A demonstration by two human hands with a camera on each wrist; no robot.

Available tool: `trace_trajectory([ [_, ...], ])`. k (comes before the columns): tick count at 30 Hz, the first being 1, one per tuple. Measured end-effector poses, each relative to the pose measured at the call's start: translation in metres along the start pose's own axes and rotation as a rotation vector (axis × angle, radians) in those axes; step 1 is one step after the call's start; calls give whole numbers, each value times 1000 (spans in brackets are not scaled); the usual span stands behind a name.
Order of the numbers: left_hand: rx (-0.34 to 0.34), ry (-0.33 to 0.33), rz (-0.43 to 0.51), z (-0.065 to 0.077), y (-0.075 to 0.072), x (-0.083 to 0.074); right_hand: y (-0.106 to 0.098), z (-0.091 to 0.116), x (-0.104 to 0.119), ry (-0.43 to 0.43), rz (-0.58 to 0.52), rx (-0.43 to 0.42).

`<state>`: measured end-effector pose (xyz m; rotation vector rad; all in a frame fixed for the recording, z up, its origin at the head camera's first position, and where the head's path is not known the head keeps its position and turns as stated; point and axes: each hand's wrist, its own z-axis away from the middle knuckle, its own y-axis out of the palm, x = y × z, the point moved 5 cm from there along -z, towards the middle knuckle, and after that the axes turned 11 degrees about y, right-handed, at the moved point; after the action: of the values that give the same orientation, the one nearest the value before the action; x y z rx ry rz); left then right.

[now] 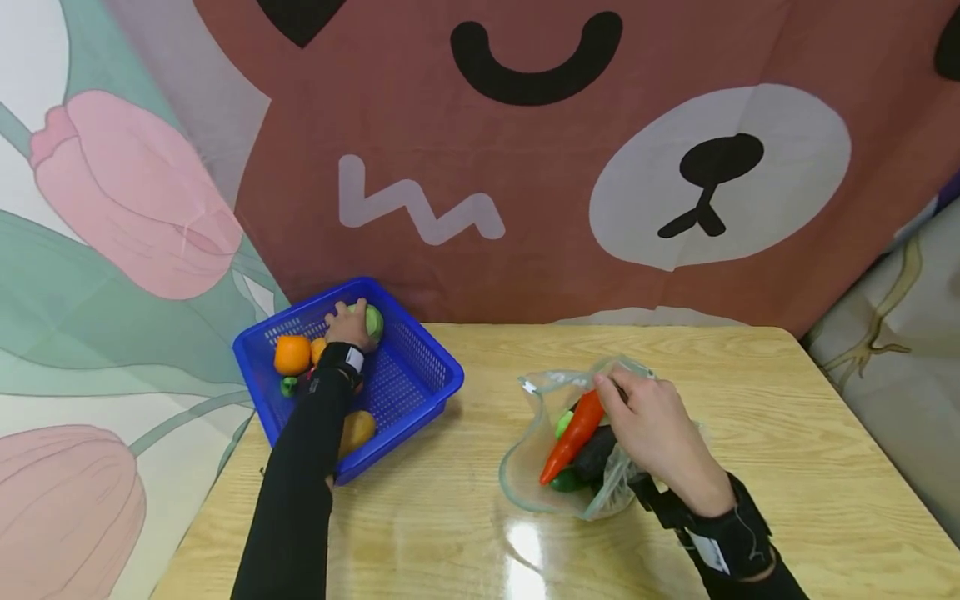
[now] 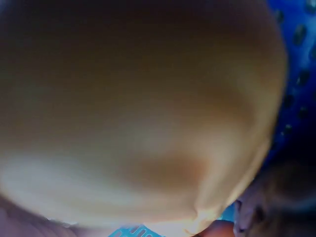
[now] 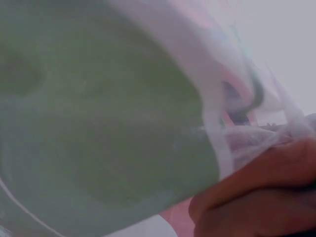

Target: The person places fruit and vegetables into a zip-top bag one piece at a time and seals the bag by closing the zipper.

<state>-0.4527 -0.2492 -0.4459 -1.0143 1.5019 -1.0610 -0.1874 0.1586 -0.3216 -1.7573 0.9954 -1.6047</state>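
Note:
My left hand [image 1: 350, 325] reaches into the blue basket [image 1: 442, 375], its fingers curled over a pale green round vegetable [image 1: 374, 322]. A large blurred yellowish thing [image 2: 148, 123] fills most of the left wrist view. With thumb and fingers, my right hand [image 1: 663, 425] pinches the rim of a clear plastic bag [image 1: 517, 475], which gapes toward the left. Inside the bag lie a long red pepper [image 1: 573, 437], a dark vegetable [image 1: 595, 454] and green pieces. Close up in the right wrist view, a green shape [image 3: 123, 123] shows through the bag beside the fingers [image 3: 261, 182].
In the basket are an orange bell pepper [image 1: 292, 355], a smaller orange piece [image 1: 318, 348] beside my wrist, a small green piece [image 1: 288, 386] and a yellow-brown potato-like vegetable [image 1: 357, 432]. Basket and bag share a wooden table [image 1: 795, 433], backed by a printed cloth [image 1: 547, 167].

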Motion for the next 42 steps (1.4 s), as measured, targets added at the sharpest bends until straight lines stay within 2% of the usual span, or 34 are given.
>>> trace_trajectory([
  [9,0,53,54,11,-24,-10,4,-1,3,0,-12,14],
  [18,14,63,82,25,-43,-27,5,-1,2,2,-31,26],
  [24,1,127,96,40,-57,-37,4,0,0,5,-41,26],
  [27,-40,169,108,49,-66,-45,3,0,-1,15,-48,32],
  [31,-129,238,140,64,-75,-62,4,-1,-2,23,-52,42],
  [35,-211,317,182,80,-78,-84,5,-2,-4,24,-55,46],
  [42,-304,392,279,103,-85,-119,6,-3,-4,41,-72,52],
])
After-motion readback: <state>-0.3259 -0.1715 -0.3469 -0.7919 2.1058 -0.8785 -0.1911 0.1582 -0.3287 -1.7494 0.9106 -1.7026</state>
